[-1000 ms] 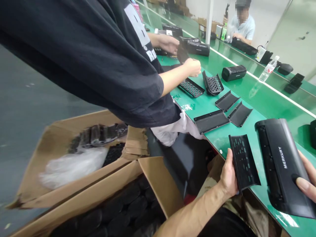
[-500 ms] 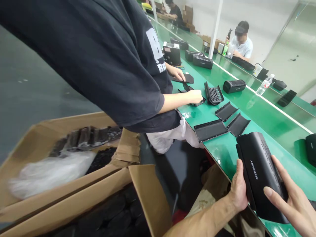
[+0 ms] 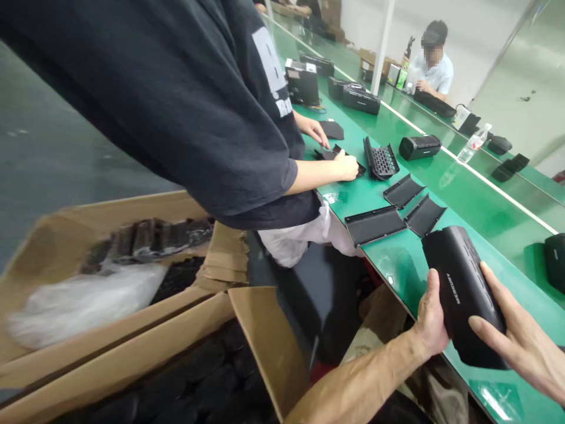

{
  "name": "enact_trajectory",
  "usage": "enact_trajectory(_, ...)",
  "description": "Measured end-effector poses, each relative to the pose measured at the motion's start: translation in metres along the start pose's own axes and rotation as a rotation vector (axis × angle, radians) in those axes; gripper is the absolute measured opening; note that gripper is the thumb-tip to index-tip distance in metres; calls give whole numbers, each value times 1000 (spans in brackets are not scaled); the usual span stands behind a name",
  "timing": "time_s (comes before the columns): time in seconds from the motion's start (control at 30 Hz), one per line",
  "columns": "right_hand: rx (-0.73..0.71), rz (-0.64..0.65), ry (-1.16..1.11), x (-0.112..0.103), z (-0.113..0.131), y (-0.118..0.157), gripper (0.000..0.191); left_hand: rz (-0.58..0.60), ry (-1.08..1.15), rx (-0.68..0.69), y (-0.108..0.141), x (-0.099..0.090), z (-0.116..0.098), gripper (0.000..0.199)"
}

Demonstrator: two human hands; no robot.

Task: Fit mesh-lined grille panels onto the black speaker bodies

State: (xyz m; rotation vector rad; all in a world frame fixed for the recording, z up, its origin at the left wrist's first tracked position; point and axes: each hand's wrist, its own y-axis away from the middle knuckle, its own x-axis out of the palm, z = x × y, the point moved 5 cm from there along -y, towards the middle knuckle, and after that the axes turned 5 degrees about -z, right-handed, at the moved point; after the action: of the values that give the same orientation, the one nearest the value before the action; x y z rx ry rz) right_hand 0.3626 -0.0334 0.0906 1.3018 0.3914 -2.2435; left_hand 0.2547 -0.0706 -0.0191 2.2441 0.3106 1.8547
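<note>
A black speaker casing point(image 3: 461, 294) with MERKURY lettering is held between my two hands, tilted above the green table. My left hand point(image 3: 432, 318) grips its left side, thumb pointing up along the edge. My right hand point(image 3: 514, 333) clasps the right side, with the thumb across the front and the fingers by the row of buttons. The undersides of the casing and most of my left fingers are hidden. Just beyond it lie three curved black panels: a long panel point(image 3: 375, 225), a shorter panel point(image 3: 425, 215) and another short panel point(image 3: 403, 191).
At my left a co-worker in a dark shirt point(image 3: 229, 118) handles black parts. Cardboard boxes point(image 3: 260, 335) with black parts and clear plastic stand below the table point(image 3: 397, 265). A perforated black part point(image 3: 381, 160), a finished-looking speaker point(image 3: 419, 147) and a water bottle point(image 3: 474, 143) are farther off.
The casing has turned slightly in my hands and sits a little higher in view. Its left edge, which showed a gap before, now looks flush. The co-worker's hands have shifted slightly.
</note>
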Motion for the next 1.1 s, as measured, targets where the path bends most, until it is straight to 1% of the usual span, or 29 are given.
enact_trajectory(0.03,-26,17,-24,-5,-1,-2,87,32,-1,2,-1,4,-3,91)
enact_trajectory(0.07,-52,3,-51,-10,-3,-1,84,62,-1,18,-3,8,-7,92)
enact_trajectory(0.1,-77,-46,-84,-14,-6,2,83,84,-2,55,-4,12,-13,91)
enact_trajectory(0.17,-123,-241,-166,-15,-11,14,91,95,-5,167,-7,19,-26,90)
enact_trajectory(0.23,-136,-474,-257,-3,-17,29,110,90,-15,255,-8,25,-33,92)
enact_trajectory(0.3,-74,-625,-283,19,-22,38,118,100,-40,297,-9,28,-32,92)
enact_trajectory(0.33,-57,-727,-273,27,-23,40,119,107,-59,314,-9,29,-32,91)
enact_trajectory(0.4,-37,-862,-283,34,-24,42,109,129,-130,345,-10,28,-35,90)
enact_trajectory(0.43,-24,-890,-309,34,-26,42,104,144,-192,363,-11,27,-42,92)
enact_trajectory(0.47,-5,-880,-344,31,-30,41,100,163,-280,387,-12,27,-53,94)
enact_trajectory(0.53,41,-815,-405,24,-40,44,97,222,-533,473,-14,31,-83,104)
enact_trajectory(0.6,47,-750,-437,16,-51,50,93,322,-846,574,-14,42,-116,117)
enact_trajectory(0.63,29,-731,-451,13,-54,53,90,388,-980,575,-13,48,-127,121)
enact_trajectory(0.67,5,-720,-464,10,-57,55,88,445,-1088,546,-13,52,-134,122)
enact_trajectory(0.73,-31,-705,-485,4,-62,56,85,504,-1174,470,-12,58,-140,118)
enact_trajectory(0.77,-36,-697,-482,1,-63,56,83,500,-1160,437,-11,58,-139,115)
enact_trajectory(0.83,-27,-677,-442,-8,-65,55,81,447,-1053,412,-11,53,-132,112)
enact_trajectory(0.9,-17,-636,-453,-16,-66,55,87,381,-882,412,-12,44,-116,108)
enact_trajectory(0.97,-45,-622,-582,-19,-65,55,103,325,-664,393,-13,34,-92,103)
enact_trajectory(1.0,-64,-637,-636,-17,-63,54,110,309,-553,353,-15,30,-76,101)
enact_trajectory(1.03,-82,-642,-642,-13,-61,52,116,303,-458,285,-16,27,-59,99)
enact_trajectory(1.07,-95,-632,-598,-7,-58,48,118,308,-391,199,-17,25,-40,98)
enact_trajectory(1.1,-92,-600,-516,0,-56,42,117,321,-365,108,-17,24,-23,99)
